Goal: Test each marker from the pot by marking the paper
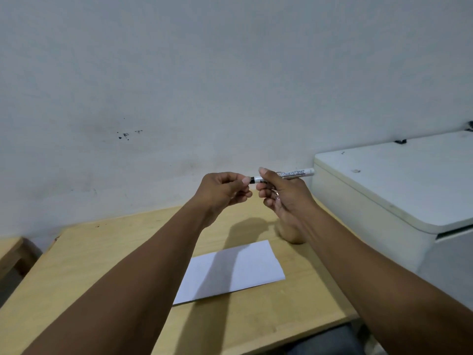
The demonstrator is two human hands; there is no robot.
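Against a scuffed pale wall, above the light wooden table (84, 254), I hold a white-barrelled marker with black lettering (291, 174) level: my right hand (284, 194) wraps the barrel while my left hand (222, 188) pinches the cap end, likely to free it. Below waits the blank white paper sheet (238, 267). My right forearm largely hides the tan pot (288, 233); a white lidded box (399, 190) crowds the right.

Hidden behind the hands

The right hand (284, 193) covers the marker's (294, 173) middle and most of the pot (290, 235); the left hand (222, 190) hides the cap end; the print is partly unreadable.
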